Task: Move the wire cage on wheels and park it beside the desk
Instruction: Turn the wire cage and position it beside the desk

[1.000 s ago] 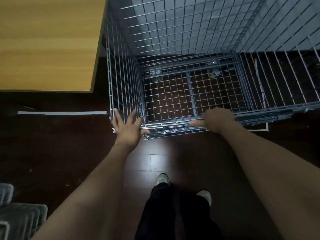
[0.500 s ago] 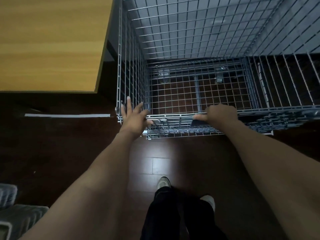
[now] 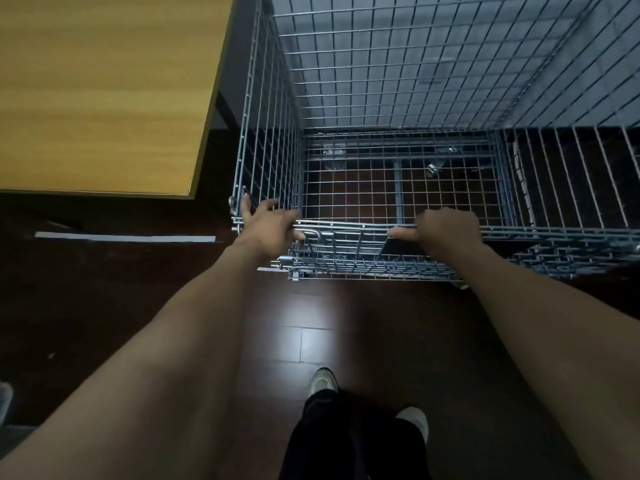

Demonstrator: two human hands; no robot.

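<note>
Hands [image 3: 356, 226] gripping wire cage [image 3: 398, 188] rim, cage beside desk [image 3: 104, 91]

Dim, perhaps lit from above; floor [image 3: 311, 317] glare; wide-angle edges bend.

I see a silver-grey grid-patterned wire cage [image 3: 398, 188], a honey-yellow wood-grain desk top [image 3: 104, 91], a dark reddish-brown plank floor [image 3: 311, 327], a white tape strip [image 3: 124, 237], black trousers [image 3: 349, 441]

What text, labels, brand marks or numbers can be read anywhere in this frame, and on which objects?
None can be read: no writing shows on the silver wire cage, the wooden desk top, the white floor tape strip or the pale shoes.
</note>
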